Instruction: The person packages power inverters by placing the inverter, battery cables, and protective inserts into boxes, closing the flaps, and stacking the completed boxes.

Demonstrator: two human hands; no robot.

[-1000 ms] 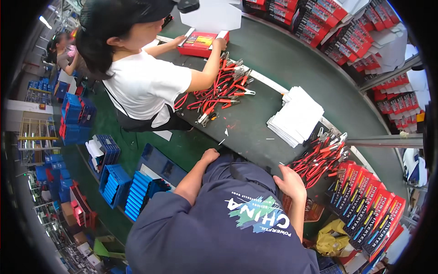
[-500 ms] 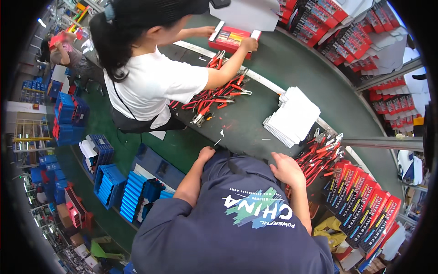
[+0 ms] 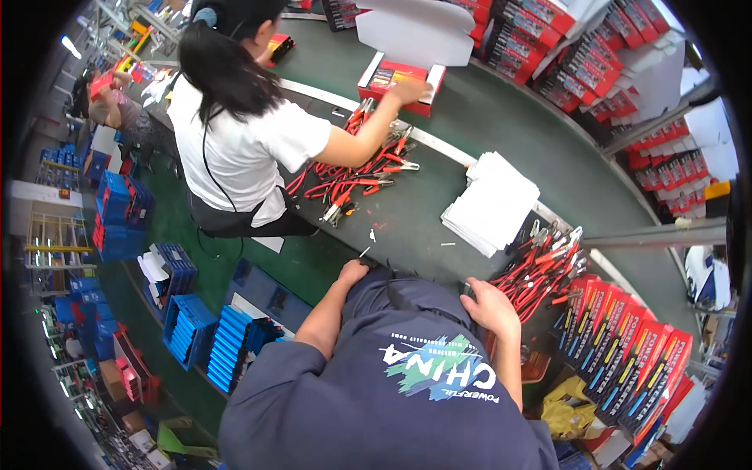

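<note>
Head view, bare left hand (image 3: 353, 273) curled, fingertips indistinct, bare right hand (image 3: 495, 307) palm-down, underside hidden, neither grip possible to tell, tangled red-and-black metal-clipped cables (image 3: 539, 274) beside the right.

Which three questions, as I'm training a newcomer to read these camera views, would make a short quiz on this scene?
1. Multiple choice: what lies nearest the wearer's right hand?
a) the blue crates
b) a heap of red-and-black clip cables
c) the open red box
2. True or false: a co-worker's hand is at the open red box.
3. Short answer: what colour is the flat stack between that cable heap and the other cable heap, beside the co-worker?

Key: 1 b; 2 true; 3 white.
</note>
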